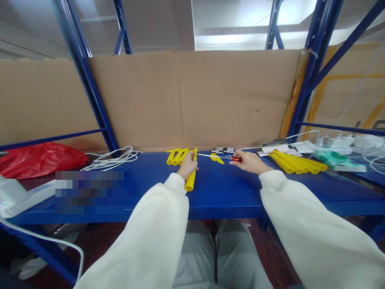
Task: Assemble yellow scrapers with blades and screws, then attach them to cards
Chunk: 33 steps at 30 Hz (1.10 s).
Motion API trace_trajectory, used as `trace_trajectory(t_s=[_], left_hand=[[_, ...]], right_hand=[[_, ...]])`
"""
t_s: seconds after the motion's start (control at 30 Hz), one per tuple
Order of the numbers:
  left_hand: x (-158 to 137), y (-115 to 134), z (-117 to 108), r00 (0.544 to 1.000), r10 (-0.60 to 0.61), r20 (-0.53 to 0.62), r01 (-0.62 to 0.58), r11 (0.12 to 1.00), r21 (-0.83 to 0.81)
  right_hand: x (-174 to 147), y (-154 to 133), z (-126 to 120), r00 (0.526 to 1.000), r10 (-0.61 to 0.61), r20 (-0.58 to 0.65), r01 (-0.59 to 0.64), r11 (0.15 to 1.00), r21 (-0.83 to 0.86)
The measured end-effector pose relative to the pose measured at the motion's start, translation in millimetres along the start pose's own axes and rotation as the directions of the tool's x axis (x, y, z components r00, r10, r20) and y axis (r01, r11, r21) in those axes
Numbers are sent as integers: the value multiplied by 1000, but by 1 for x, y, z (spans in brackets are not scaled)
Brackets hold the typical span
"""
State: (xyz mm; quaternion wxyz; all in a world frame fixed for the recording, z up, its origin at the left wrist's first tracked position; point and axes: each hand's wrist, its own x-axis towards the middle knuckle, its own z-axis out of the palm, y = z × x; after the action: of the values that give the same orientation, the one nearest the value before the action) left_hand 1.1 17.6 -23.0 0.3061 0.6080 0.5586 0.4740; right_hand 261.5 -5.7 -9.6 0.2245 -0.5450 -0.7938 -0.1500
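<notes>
My left hand is closed around a yellow tube whose wide open end points toward me. A thin yellow piece stands at the tube's far end. My right hand grips a screwdriver by its red handle, its shaft lying level and reaching left to the thin piece; whether the tip touches a screw is too small to tell. Small flat yellow parts lie beneath the shaft. Just left of my left hand, several yellow tubes with crosspieces rest side by side.
Several plain yellow tubes lie right of my right hand, beside a green-and-white packet. Small black-and-white items sit at the back. Coiled white cable and a red bag are on the left. Cardboard walls the blue table's rear.
</notes>
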Motion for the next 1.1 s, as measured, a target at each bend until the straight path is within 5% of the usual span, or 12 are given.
trace_trajectory(t_s=[0.57, 1.1], left_hand=[[-1, -1, 0, 1000, -17, 5, 17, 1000, -21], [2, 3, -3, 961, 247, -123, -255, 966, -51]], right_hand=[[0, -2, 2, 1000, -15, 0, 15, 1000, -6], [1, 1, 8, 995, -35, -98, 48, 990, 130]])
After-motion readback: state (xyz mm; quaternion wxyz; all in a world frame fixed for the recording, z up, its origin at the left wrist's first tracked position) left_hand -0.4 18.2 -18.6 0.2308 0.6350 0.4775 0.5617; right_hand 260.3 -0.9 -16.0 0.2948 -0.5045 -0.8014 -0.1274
